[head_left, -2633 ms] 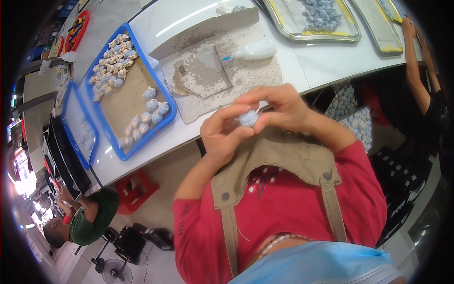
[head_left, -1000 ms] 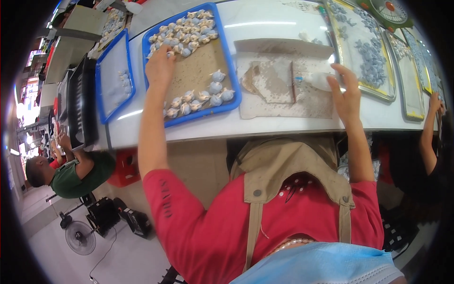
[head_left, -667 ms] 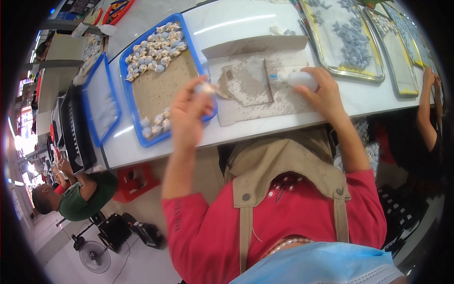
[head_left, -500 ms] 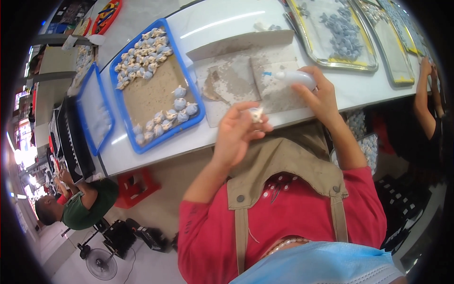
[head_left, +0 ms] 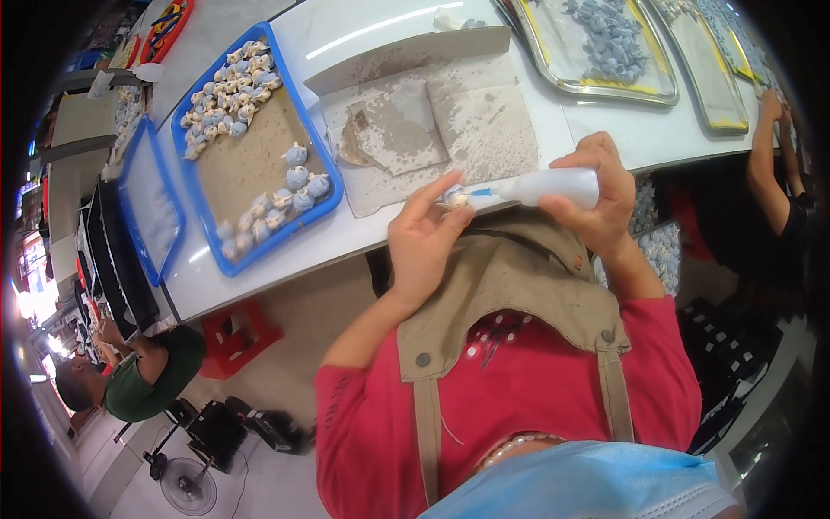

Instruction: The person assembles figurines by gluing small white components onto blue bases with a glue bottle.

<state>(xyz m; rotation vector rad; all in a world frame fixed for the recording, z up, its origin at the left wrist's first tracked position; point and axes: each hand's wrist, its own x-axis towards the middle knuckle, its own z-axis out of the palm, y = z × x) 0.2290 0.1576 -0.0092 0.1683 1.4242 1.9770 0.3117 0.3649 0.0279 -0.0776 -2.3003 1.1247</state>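
Observation:
Between the thumb and fingers of my left hand (head_left: 425,232) is a small cream and blue-grey figurine (head_left: 455,198). My right hand (head_left: 600,190) grips a white squeeze bottle (head_left: 558,186) lying sideways, its thin blue tip pointing left. That tip meets the figurine or sits just beside it; I cannot tell which. Both hands are over the near table edge, in front of a stained cardboard sheet (head_left: 484,130). To the left, a blue-rimmed tray (head_left: 333,164) holds many similar figurines (head_left: 238,86), grouped at its far end and along its near end.
At the far right, metal-rimmed trays (head_left: 596,97) hold loose blue-grey pieces (head_left: 614,43). Another blue-edged tray (head_left: 177,216) stands at the left. A co-worker in green (head_left: 151,381) sits at lower left near a red stool (head_left: 238,337) and a fan (head_left: 188,486). Another person's arms (head_left: 765,147) show at right.
My right hand has turned the bottle and lowered it, bringing its tip to the figurine. My left fingers have closed more firmly around the figurine. The whole view has shifted slightly.

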